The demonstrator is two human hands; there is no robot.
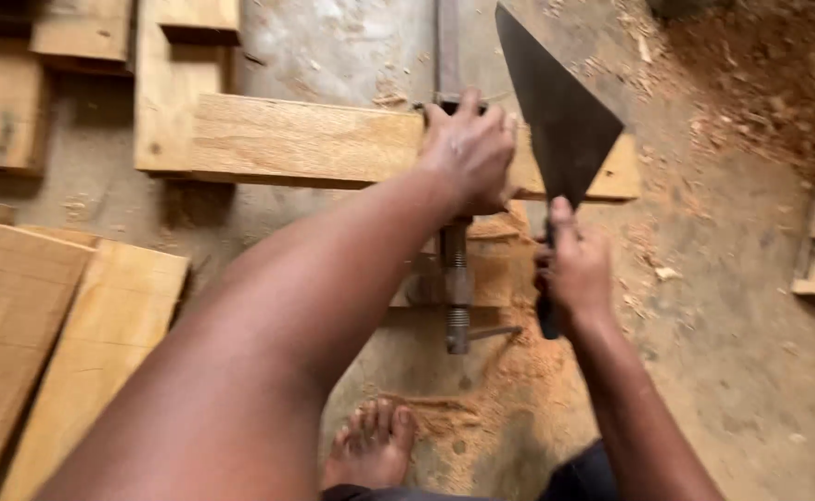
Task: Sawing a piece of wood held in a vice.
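Forearms fill the near view, and below them a bare foot [373,443] stands on the floor beside a drift of sawdust [495,394]. Farther out, the left hand [470,148] lies palm down on a plank [314,141], fingers spread and pressing, with nothing clasped in it. The right hand [574,269] is clenched round the dark handle of a handsaw [560,111], whose wide blade rises over the plank's right end. The plank lies crosswise, resting on a metal clamp [455,278] whose screw and bar run toward the person under the left hand.

To saw well here, I judge the left hand should bear down close to the cut but clear of the teeth, while the right drives long, even strokes with the blade square to the board. The foot should stay back from the offcut side.

Underfoot is a dusty concrete floor [741,353], strewn with shavings and with a reddish heap at the top right. More boards [55,325] lie flat on the left, and short offcuts [83,37] sit at the top left.
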